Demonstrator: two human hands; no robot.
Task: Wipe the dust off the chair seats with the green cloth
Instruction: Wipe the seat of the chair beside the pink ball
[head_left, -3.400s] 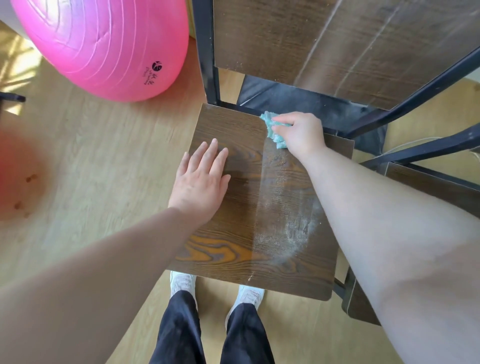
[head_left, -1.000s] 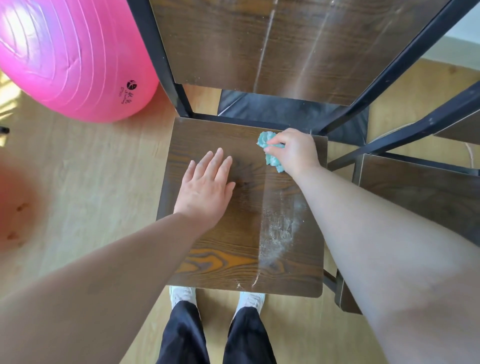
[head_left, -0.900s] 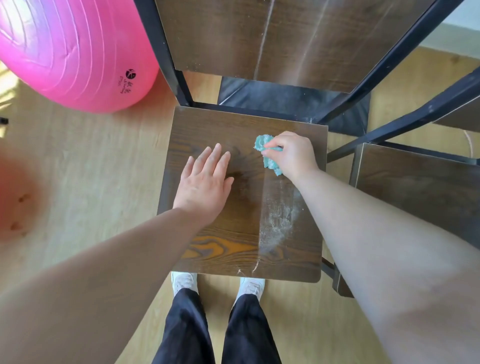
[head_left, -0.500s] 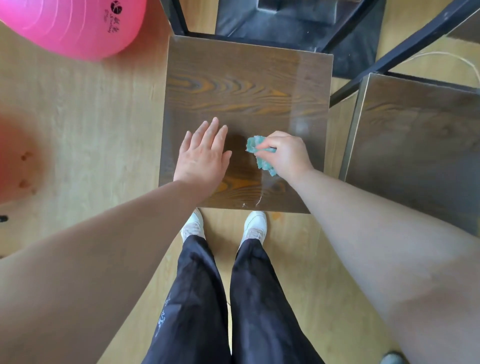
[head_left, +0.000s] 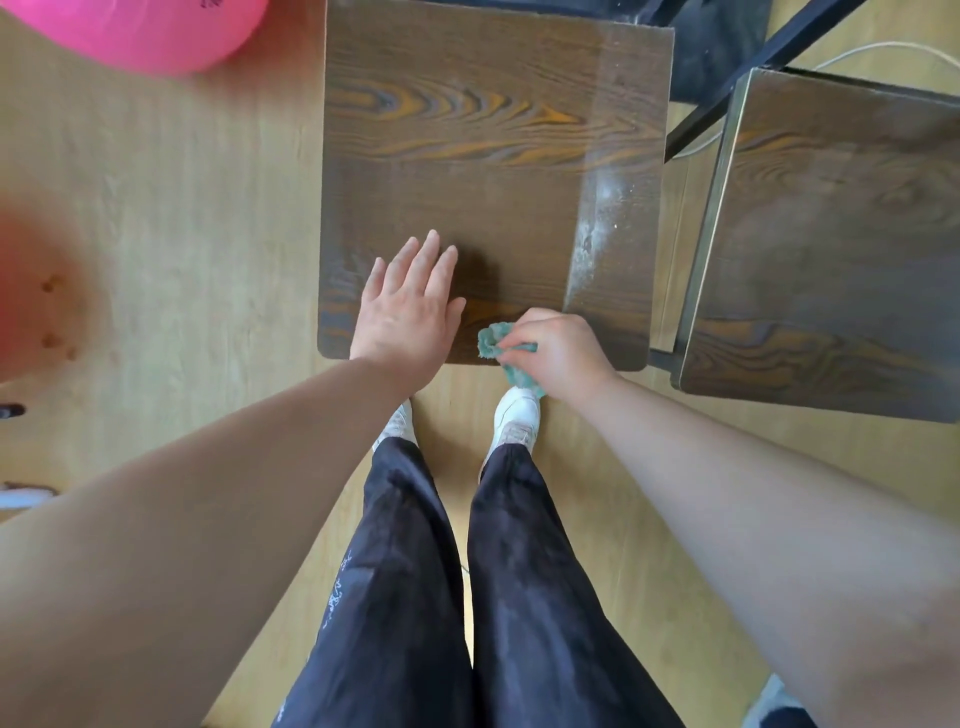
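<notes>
A dark wood-grain chair seat (head_left: 467, 130) fills the upper middle of the head view. My right hand (head_left: 558, 353) grips the crumpled green cloth (head_left: 493, 340) at the seat's front edge, partly past it. My left hand (head_left: 410, 306) lies flat on the seat's front left part, fingers straight. A strip of white dust (head_left: 602, 218) runs along the seat's right side. A second chair seat (head_left: 831, 234) stands to the right, close beside the first.
A pink exercise ball (head_left: 156, 31) sits on the wooden floor at the upper left. Black metal chair frame bars (head_left: 727, 98) cross at the upper right, with a white cable (head_left: 883, 49) on the floor behind. My legs and white shoes (head_left: 514, 415) stand just before the seat.
My right hand has dragged the cloth from the seat's back toward me to its front edge, clearing a band of dust. The view tilted down. My left hand stayed flat on the seat.
</notes>
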